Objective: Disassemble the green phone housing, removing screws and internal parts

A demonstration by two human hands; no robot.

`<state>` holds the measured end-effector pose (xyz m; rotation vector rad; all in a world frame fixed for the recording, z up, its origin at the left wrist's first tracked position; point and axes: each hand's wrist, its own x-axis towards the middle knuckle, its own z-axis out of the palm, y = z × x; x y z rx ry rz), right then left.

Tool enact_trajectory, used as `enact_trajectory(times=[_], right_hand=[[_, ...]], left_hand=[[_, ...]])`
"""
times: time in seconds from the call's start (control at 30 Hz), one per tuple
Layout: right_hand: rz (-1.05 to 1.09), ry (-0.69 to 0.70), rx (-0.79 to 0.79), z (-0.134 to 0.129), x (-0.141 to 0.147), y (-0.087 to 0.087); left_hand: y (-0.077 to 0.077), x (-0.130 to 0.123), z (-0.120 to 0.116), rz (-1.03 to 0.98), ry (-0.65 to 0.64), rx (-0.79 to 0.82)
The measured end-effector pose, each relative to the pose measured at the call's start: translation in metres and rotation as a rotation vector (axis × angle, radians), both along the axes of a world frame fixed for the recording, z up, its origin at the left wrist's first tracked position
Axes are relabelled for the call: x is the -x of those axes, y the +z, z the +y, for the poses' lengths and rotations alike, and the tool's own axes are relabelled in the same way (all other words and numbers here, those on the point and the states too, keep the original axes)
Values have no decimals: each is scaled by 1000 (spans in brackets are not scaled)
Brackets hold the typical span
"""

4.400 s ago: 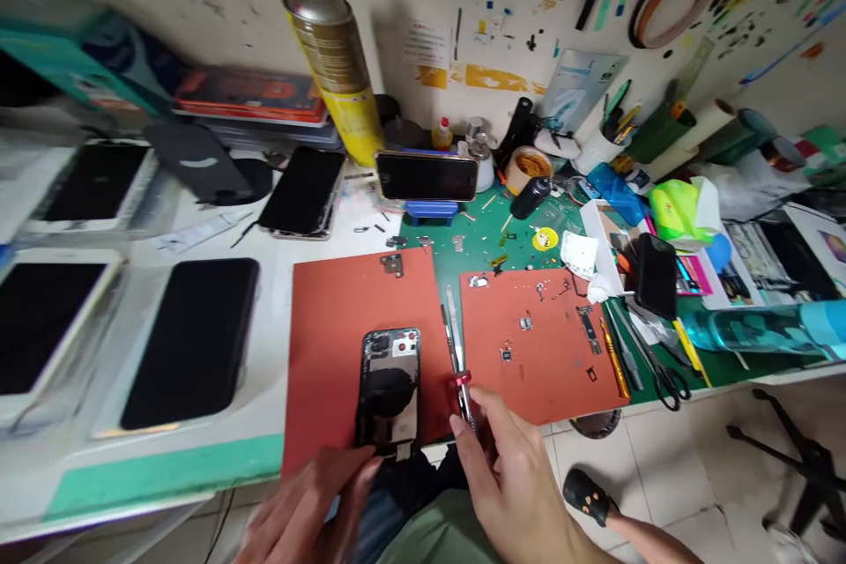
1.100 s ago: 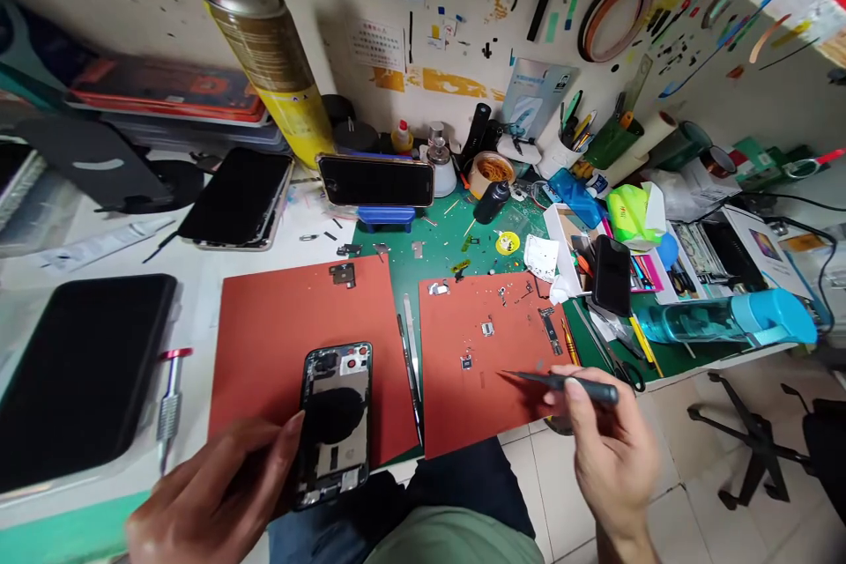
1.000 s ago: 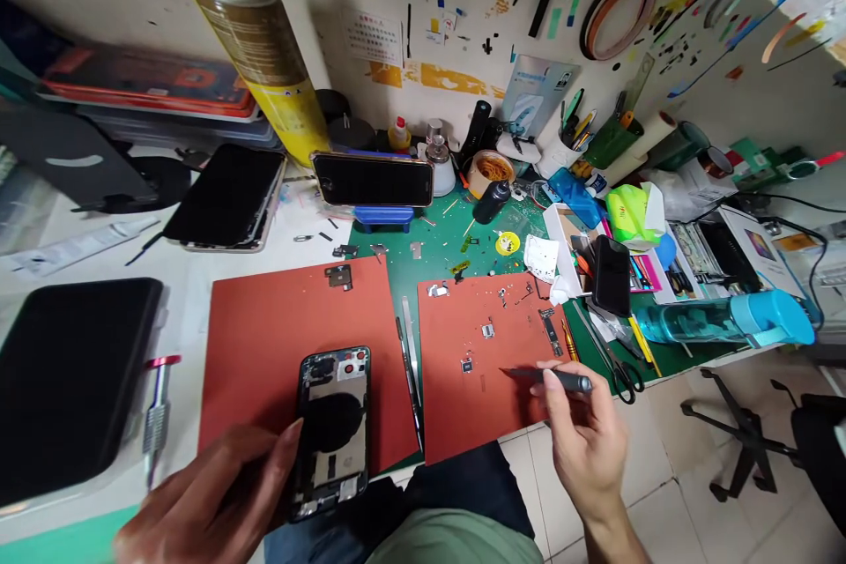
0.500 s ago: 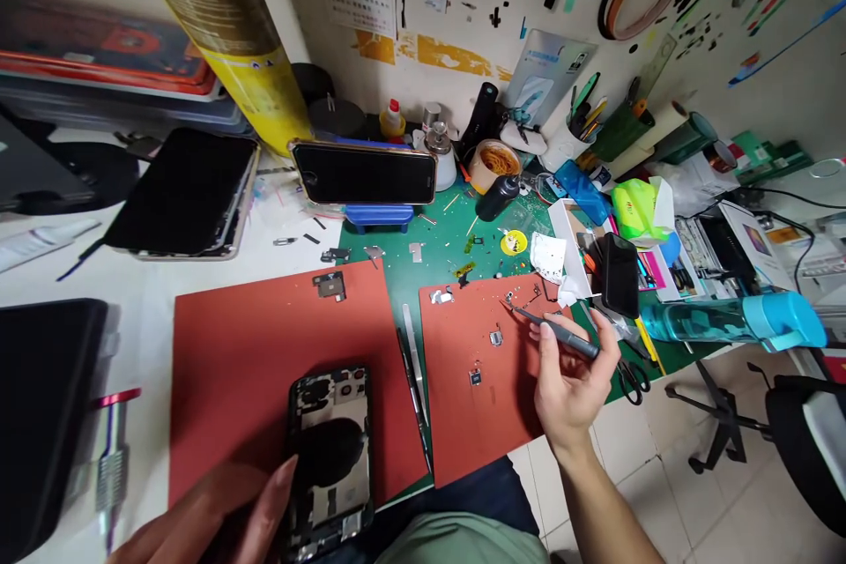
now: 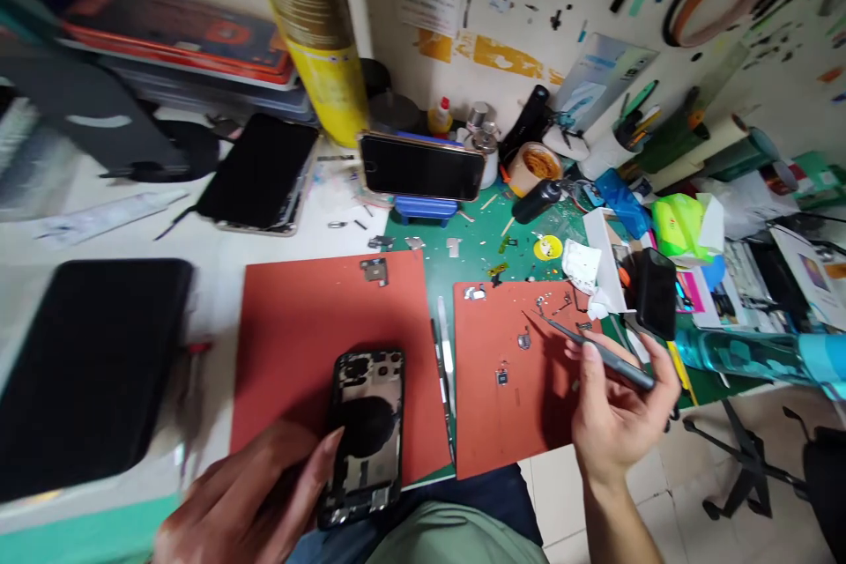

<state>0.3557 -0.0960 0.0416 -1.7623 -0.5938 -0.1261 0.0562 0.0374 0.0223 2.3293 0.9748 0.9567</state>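
Red-orange silicone mat point(image 5: 297, 326) on the near side of the desk point(image 5: 204, 300), with a stripped phone housing point(image 5: 367, 388) at its lower right corner, the housing's lower end reaching past the mat's near edge and a round black patch showing on its inner back. Left hand point(image 5: 244, 493) against the housing's left side, fingers pressed together, one fingertip point(image 5: 337, 434) lying over the edge in a light grip. Right hand point(image 5: 621, 423) raised above a second mat point(image 5: 508, 397), pinching a dark precision screwdriver point(image 5: 604, 355) between thumb and fingers, tip aimed up and left toward tiny screws point(image 5: 542, 304). Steel tweezers point(image 5: 444, 361) lengthwise in the green gap between both mats. Toward the wall, a black phone point(image 5: 421, 166) propped on a blue stand point(image 5: 425, 209), just beside a tall gold-and-yellow spray can point(image 5: 307, 18).
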Motion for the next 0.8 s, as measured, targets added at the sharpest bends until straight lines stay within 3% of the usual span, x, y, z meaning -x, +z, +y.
enact_trajectory(times=[0.17,0.43,0.8], right_hand=[[289,17,-61,-6,29,18],[593,184,30,16,87,15],[688,307,91,32,104,17]], left_hand=[[8,-5,-7,-80,-86,116],[-1,-3,-13,-144,-114,175],[-4,-1,-7,-207,-149,252]])
